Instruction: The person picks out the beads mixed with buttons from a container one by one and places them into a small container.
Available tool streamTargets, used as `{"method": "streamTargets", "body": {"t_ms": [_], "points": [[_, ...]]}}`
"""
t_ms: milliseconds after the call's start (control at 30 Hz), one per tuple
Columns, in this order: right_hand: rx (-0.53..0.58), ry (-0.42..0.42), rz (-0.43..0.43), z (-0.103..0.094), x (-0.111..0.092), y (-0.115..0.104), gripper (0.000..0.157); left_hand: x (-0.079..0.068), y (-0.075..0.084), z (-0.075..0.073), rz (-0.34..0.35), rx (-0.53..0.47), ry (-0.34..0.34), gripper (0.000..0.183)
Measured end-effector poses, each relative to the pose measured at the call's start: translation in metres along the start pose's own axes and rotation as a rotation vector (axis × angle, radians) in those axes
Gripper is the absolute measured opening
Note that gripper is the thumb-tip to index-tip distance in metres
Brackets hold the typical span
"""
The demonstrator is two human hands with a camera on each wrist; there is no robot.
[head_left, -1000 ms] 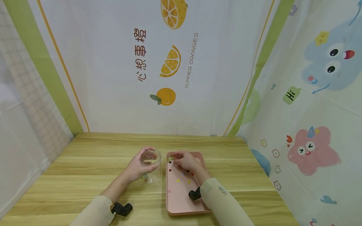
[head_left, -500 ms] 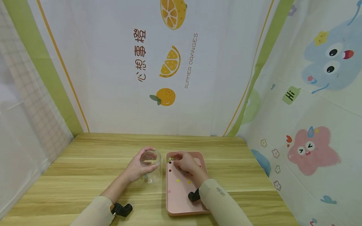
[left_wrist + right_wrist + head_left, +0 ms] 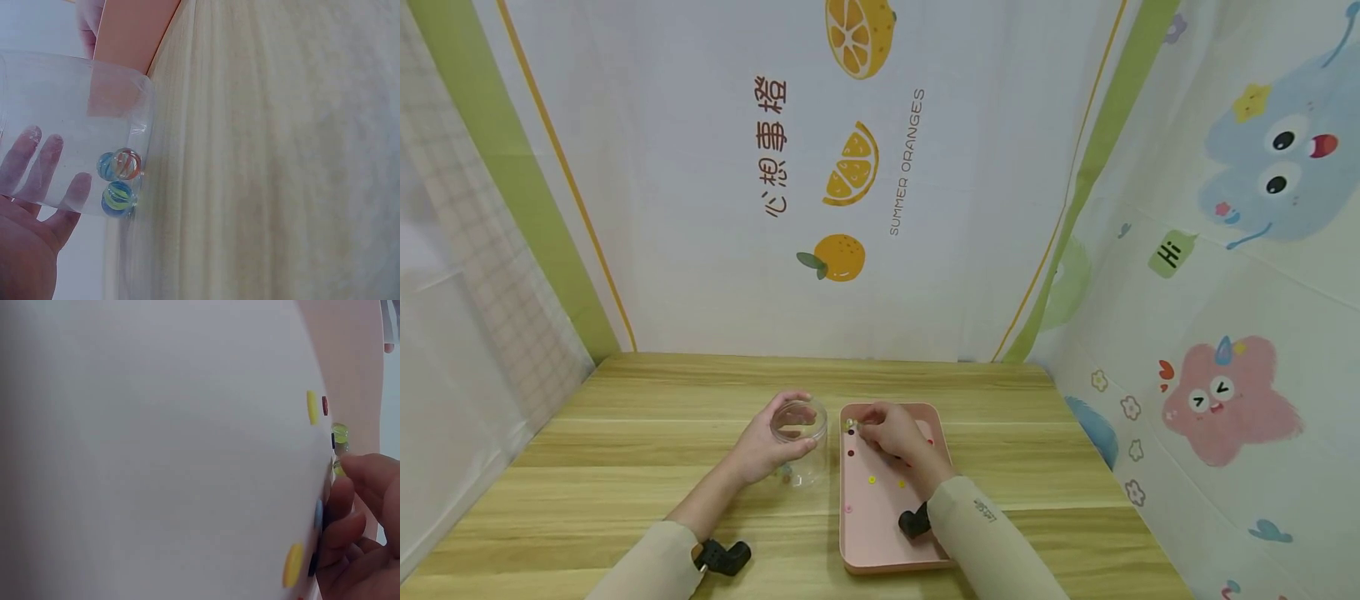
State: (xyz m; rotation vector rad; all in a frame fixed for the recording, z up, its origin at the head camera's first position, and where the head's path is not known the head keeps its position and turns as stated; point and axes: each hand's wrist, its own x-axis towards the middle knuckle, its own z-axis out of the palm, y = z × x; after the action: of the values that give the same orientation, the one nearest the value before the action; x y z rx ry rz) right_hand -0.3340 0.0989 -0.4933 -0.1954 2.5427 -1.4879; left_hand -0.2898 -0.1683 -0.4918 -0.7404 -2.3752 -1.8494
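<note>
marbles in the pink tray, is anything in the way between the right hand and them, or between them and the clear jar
Nothing visible separates the right hand from the marbles: its fingertips are at them. Toward the jar, only the tray's raised side wall stands between; the jar's mouth looks uncovered.

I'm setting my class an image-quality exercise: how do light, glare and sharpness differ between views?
Head: even light, the lettering legible, the yellow buttons too small for detail. Left wrist: hazy, a white glint near the base of the clear jar, the table washed pale at right. Right wrist: the tray floor pale and nearly featureless, darkening toward the left edge.
</note>
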Motion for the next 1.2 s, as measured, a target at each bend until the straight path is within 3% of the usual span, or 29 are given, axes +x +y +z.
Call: {"method": "streamTargets", "body": {"t_ms": [233,800,1200], "points": [[-0.030,0.021,-0.021,0.001,0.000,0.002,0.012,0.000,-0.001,0.000,0.002,-0.003,0.000,0.065],[0.104,0.006,-0.021,-0.006,-0.003,0.005,0.016,0.000,-0.001,0.000,0.007,-0.004,-0.002,0.066],[0.104,-0.001,-0.067,-0.017,-0.001,0.004,0.018,0.000,-0.001,0.000,0.011,-0.003,-0.005,0.065]]}}
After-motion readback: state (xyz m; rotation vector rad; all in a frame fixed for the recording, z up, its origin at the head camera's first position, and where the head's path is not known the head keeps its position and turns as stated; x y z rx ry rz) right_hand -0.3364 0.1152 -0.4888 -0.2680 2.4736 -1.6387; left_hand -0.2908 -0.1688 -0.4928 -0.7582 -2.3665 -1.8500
